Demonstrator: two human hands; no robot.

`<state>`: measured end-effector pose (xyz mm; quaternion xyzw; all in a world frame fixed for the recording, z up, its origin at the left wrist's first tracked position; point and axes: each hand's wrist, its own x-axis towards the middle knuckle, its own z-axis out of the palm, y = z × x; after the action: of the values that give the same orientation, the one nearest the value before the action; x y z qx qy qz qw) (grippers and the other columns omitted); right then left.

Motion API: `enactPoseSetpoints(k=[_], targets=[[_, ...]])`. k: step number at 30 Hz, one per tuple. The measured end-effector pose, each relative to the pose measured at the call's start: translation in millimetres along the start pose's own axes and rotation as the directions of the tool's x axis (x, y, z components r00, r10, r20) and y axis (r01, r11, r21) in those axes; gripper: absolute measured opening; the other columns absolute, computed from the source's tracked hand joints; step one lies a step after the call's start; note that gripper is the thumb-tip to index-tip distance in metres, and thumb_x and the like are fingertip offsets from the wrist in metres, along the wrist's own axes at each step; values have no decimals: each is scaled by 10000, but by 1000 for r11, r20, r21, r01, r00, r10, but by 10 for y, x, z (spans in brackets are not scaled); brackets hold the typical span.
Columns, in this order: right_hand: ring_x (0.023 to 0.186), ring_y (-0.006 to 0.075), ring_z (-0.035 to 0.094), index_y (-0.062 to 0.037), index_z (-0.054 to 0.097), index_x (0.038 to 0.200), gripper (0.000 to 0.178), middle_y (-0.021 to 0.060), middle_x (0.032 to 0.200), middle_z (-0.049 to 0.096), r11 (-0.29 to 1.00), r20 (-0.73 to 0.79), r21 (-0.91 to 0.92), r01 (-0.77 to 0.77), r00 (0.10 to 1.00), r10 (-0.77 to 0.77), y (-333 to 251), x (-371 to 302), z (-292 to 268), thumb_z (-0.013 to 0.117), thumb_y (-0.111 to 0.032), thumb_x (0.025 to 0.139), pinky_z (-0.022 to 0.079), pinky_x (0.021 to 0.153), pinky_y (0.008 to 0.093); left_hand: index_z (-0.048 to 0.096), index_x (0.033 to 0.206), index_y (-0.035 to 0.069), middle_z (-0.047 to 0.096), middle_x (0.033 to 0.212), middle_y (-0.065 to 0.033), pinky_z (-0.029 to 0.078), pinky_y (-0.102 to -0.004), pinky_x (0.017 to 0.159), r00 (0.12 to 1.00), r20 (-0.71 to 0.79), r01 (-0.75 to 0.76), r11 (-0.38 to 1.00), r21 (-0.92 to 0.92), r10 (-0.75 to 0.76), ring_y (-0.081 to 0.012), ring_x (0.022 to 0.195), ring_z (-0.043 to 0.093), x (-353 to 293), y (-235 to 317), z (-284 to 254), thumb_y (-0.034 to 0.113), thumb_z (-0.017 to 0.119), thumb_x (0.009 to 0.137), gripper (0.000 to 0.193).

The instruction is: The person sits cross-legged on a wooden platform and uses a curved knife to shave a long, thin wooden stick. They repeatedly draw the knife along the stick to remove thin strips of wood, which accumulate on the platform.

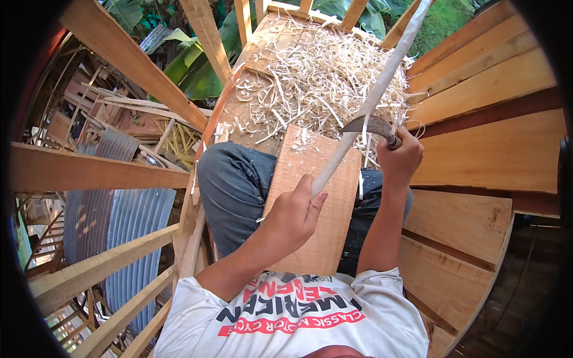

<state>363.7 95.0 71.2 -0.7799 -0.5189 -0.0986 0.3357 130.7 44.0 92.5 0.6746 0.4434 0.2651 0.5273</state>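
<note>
My left hand [292, 212] is closed around the lower end of a long, pale wooden stick [335, 161], which slants up and away to the right. In my right hand [400, 157] is the short handle of a curved, sickle-like knife [376, 124]. Its dark blade lies across the stick above my left hand, and a thin curl of wood hangs by it. Under the stick, a flat wooden board [319, 230] rests over my lap, between my bent knees. A few shavings lie on the board's far end.
A heap of curly wood shavings [322, 80] covers the floor ahead. Slatted wooden railings [101, 164] stand on the left, and a plank wall [477, 155] is close on the right. Beyond the left railing are corrugated metal sheets [140, 218] and scrap timber; green leaves grow past the far rails.
</note>
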Motion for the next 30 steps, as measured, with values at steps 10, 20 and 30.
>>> enactPoseSetpoints(k=[10,20,30], targets=[[536,362,549,-44,558,598,247,140,543,546,998,175,17,-61,983,57,28,-43,-71,684,-204,737,447,533,408,464,1026,-11,416,565,-35,332,-293,451,995,60,80,994,-74,-76,-100,487,406,58,-81,9,231,458,992,244],[451,17,396,14,527,1105,207,-25,594,474,361,858,508,-782,421,-295,158,-523,-720,485,-140,974,284,408,165,488,928,17,433,643,16,359,-248,525,931,339,221,945,-240,-132,-69,578,394,162,-125,-145,267,437,1001,265],[427,12,388,23,611,962,181,-23,588,498,326,778,611,-722,623,-77,338,-537,-667,573,-148,918,284,377,182,493,890,0,468,646,-14,373,-274,553,910,353,298,935,-195,-216,-87,608,416,157,-18,-166,239,456,987,260]])
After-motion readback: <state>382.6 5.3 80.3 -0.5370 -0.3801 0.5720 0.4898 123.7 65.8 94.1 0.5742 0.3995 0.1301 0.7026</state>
